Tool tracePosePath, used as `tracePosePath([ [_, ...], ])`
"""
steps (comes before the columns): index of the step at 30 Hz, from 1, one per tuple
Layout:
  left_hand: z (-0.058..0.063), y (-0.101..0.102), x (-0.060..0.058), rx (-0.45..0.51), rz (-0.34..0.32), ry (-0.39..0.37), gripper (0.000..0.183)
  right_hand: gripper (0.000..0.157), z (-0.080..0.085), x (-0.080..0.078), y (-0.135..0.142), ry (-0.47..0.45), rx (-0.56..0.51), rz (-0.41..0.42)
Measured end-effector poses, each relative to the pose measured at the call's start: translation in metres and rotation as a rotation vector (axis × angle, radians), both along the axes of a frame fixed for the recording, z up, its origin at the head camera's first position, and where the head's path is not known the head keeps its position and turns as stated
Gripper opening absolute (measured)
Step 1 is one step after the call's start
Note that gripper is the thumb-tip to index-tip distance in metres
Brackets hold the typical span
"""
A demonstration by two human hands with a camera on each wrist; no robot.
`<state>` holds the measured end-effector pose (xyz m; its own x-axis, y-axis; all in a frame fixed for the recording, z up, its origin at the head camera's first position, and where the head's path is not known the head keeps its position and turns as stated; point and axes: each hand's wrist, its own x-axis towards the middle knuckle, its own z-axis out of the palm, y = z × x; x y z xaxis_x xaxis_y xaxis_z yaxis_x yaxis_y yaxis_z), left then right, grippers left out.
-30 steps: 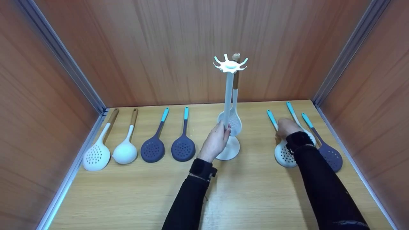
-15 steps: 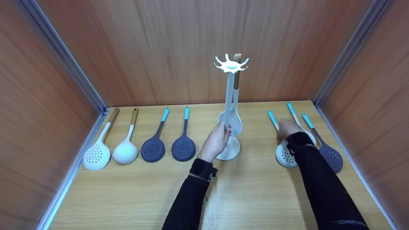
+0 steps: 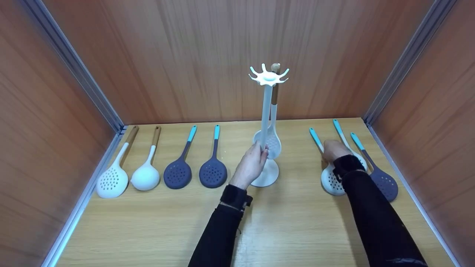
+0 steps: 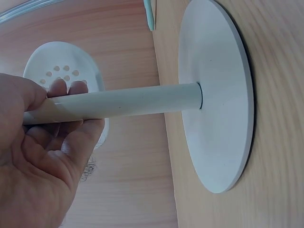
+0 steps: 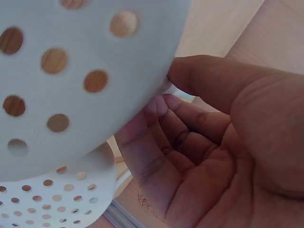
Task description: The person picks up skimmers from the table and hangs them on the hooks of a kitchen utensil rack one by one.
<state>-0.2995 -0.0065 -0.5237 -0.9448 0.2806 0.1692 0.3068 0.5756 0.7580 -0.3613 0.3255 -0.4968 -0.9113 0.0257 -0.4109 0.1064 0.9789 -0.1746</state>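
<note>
Left hand [image 3: 249,166] curled round pole of upright white stand [image 3: 266,107], mid-table. Right hand [image 3: 335,149] pinching white slotted spoon [image 3: 330,182] near neck, leftmost of right-side utensils [image 3: 384,181]. Spoon probably light, stiff, smooth, somewhat slippery; slim neck or turquoise handle [image 3: 315,138] suits grip.

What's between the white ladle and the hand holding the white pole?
In the head view, two dark, holey, blue-handled spatulas lie between the ladle and the left hand.
</note>
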Motion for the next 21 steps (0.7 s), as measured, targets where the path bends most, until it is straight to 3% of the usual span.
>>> tracePosePath([
  [14,0.001,0.001,0.001,-0.001,0.011,-0.021,0.020,0.006,0.012,0.009,-0.007,0.004,-0.049,0.008],
  [21,0.001,0.001,0.000,-0.006,0.020,-0.037,0.020,0.010,0.021,0.013,-0.011,0.045,-0.078,0.023],
])
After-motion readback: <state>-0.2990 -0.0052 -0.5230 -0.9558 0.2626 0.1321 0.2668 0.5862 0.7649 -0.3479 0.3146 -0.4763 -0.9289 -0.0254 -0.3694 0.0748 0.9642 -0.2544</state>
